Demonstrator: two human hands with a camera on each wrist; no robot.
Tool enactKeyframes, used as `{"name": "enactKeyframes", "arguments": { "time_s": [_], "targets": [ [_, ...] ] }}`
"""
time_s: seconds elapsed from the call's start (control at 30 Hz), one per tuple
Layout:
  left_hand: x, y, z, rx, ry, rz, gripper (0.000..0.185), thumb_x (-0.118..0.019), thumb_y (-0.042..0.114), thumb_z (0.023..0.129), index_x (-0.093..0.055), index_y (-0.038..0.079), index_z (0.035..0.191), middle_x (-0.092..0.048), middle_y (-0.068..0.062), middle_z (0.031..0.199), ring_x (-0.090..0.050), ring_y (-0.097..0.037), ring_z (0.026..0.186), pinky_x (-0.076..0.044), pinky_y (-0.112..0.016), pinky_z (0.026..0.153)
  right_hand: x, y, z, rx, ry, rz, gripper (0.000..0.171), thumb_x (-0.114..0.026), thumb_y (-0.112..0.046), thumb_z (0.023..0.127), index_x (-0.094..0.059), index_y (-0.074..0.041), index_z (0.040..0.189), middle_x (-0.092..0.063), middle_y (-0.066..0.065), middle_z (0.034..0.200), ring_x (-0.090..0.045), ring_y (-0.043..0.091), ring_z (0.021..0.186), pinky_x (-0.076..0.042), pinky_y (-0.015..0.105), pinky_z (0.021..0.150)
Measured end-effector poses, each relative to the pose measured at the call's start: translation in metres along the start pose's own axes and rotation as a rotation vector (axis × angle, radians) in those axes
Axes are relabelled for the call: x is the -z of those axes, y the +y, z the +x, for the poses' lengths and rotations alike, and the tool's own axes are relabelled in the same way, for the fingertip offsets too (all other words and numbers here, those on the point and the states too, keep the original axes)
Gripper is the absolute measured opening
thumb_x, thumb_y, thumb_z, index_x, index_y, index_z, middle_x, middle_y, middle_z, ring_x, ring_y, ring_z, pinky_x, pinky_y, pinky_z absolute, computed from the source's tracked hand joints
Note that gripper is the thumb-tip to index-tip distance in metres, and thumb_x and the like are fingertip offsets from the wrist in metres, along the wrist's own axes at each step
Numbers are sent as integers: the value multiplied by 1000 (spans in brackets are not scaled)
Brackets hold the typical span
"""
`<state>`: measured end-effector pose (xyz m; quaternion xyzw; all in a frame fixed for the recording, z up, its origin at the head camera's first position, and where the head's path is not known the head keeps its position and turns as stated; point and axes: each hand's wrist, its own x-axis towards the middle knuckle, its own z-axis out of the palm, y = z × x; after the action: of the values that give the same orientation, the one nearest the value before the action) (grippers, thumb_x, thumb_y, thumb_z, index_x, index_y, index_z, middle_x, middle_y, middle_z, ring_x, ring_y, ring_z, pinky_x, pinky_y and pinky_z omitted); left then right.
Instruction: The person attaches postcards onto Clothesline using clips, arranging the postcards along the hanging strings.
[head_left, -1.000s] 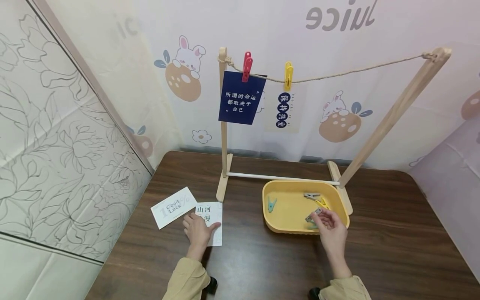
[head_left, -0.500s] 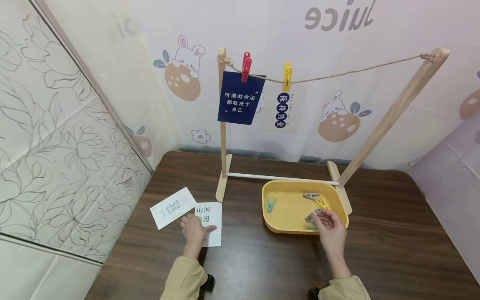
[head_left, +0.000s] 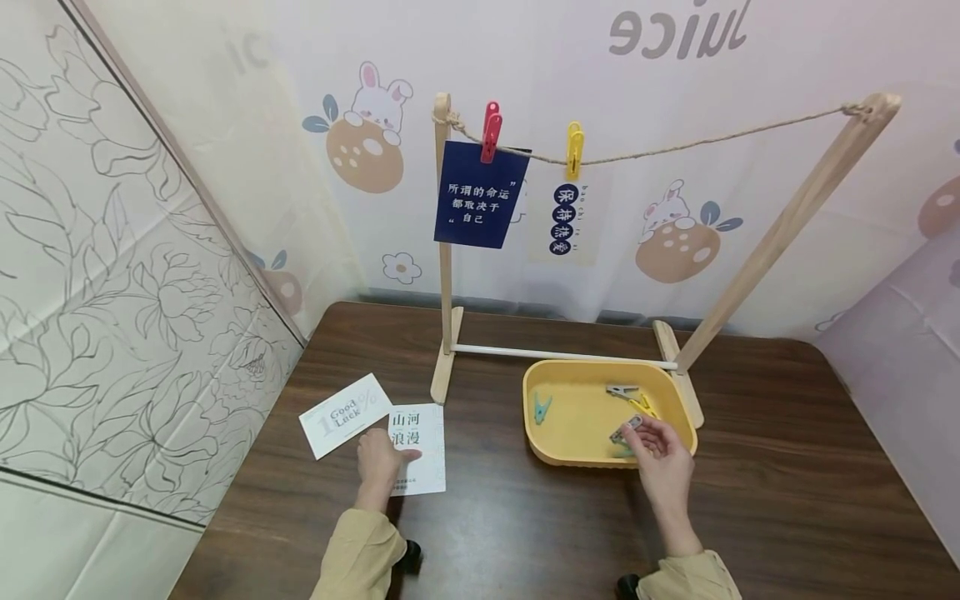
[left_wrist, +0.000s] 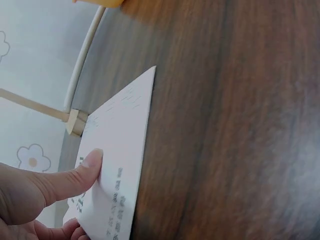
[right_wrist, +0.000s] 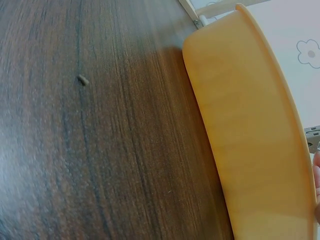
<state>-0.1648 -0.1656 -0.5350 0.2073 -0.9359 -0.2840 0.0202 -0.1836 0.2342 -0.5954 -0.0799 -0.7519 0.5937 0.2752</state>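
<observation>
1. Left grip point(head_left: 377, 462), lower left of the head view: thumb over the face of the lettered white card point(head_left: 427, 468), fingers at its left side; whether the card is pinched or merely touched cannot be told.
2. Risk, card pickup: the sheet is thin and the counter point(head_left: 517, 533) smooth; a thumb pressing without a finger beneath would probably slide or crease it.
3. Risk, neighbouring card: the "Good Luck" card point(head_left: 341, 418) lies just beside, toward the frame's left; a sideways sweep could drag it along.
4. Right grip point(head_left: 663, 454), right of centre: closed on a grey clip point(head_left: 625, 430), above the yellow tray point(head_left: 573, 421); an off-centre pinch could let the clip twist or spring free; a drop here would probably land in the tray.
5. Risk, line: the rope point(head_left: 712, 143) sags across the upper frame; a hard tug could swing the blue card point(head_left: 476, 221) under its red clip point(head_left: 491, 137), or shift the yellow clip point(head_left: 574, 152).
</observation>
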Motion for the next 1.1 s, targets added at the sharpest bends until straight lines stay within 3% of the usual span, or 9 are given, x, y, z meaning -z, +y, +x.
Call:
{"name": "enactKeyframes", "arguments": {
  "time_s": [0.23,0.43,0.6,1.1],
  "targets": [
    [7,-1,3,47,-75,-85,43,-81,11,58,-57,-11,87,-56,-12,67,-55,-22,60,-47,-33,58,0,-1,0,15,-9,5,31,-74,-19,72,-62,-8,99,-61,6,84,-58,15,72,-46,14,62],
    [14,-7,7,50,-100,-122,25,-75,-1,62,-60,-13,79,-61,-18,68,-57,-27,62,-47,-36,56,1,0,0,8,-12,-6,31,-74,-21,71,-62,-11,97,-61,4,84,-58,15,72,-46,14,61],
    [18,-14,11,64,-143,-133,24,-75,2,63,-62,-12,79,-62,-19,71,-58,-28,65,-48,-35,58,1,1,0,-12,-13,-30,31,-74,-24,71,-62,-12,97,-61,3,84,-57,14,73,-45,13,61],
    [27,-27,14,125,-235,-274,16,-70,2,71,-61,-11,76,-57,-10,62,-52,-12,47,-46,-23,46,3,-5,4,-26,-14,14,29,-74,-18,71,-62,-8,95,-60,7,84,-57,15,71,-46,13,61]
  ]
}}
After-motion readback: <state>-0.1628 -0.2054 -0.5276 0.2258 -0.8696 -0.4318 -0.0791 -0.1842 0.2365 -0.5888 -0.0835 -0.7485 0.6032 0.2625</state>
